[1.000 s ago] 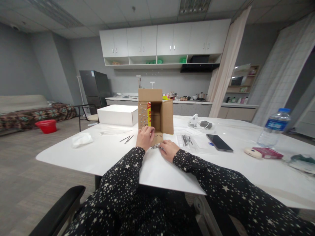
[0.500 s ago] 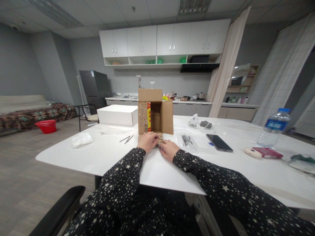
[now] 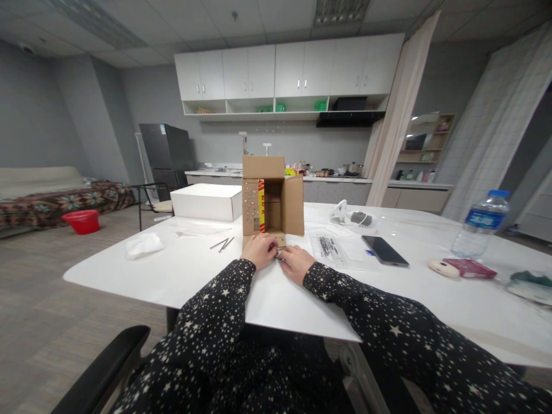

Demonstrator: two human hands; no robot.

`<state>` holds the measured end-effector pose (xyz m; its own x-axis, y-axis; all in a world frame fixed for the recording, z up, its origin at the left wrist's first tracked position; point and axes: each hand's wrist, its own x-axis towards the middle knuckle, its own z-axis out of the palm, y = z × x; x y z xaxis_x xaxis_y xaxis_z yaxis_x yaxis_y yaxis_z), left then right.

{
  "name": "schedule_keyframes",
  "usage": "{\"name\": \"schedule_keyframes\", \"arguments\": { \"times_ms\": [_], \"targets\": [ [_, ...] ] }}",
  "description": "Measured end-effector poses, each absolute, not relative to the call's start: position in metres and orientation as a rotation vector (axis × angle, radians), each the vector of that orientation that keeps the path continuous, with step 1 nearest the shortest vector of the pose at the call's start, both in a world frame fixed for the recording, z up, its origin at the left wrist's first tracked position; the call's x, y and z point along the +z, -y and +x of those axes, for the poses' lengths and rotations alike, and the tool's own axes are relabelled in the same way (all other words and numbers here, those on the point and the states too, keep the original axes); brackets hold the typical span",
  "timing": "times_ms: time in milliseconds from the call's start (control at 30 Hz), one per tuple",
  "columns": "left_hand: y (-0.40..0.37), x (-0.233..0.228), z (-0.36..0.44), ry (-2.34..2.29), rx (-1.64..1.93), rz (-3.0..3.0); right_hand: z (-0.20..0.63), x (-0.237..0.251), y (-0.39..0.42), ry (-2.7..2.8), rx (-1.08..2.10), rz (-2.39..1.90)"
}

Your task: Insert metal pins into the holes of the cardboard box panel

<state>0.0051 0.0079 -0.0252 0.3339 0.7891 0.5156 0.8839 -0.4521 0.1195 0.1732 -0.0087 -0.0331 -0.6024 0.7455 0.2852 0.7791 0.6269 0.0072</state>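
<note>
An open brown cardboard box (image 3: 272,195) stands on its side on the white table (image 3: 202,273), its mouth facing me. Small metal nails stud its left flap and its lower flap. My right hand (image 3: 297,262) rests on the table just in front of the box, holding a small bundle of nails (image 3: 280,255). My left hand (image 3: 259,249) lies against the lower flap, its fingertips pinched on the same bundle. Both hands touch each other there.
Three loose nails (image 3: 222,244) lie left of the box, with a white box (image 3: 206,201) behind them and a crumpled tissue (image 3: 144,244) further left. To the right are a clear bag of nails (image 3: 330,246), a phone (image 3: 384,250) and a water bottle (image 3: 479,224).
My left hand has come down from the box's flap to the nail bundle at my right hand. The right hand and the box have stayed put.
</note>
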Motion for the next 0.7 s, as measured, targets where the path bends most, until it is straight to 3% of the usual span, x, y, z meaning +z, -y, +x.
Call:
{"name": "schedule_keyframes", "arguments": {
  "times_ms": [700],
  "targets": [
    [-0.0086,-0.0283,0.0061,1.501,-0.739,-2.475,0.1734,-0.034,0.0066,2.607,-0.206,-1.256]
  ]
}}
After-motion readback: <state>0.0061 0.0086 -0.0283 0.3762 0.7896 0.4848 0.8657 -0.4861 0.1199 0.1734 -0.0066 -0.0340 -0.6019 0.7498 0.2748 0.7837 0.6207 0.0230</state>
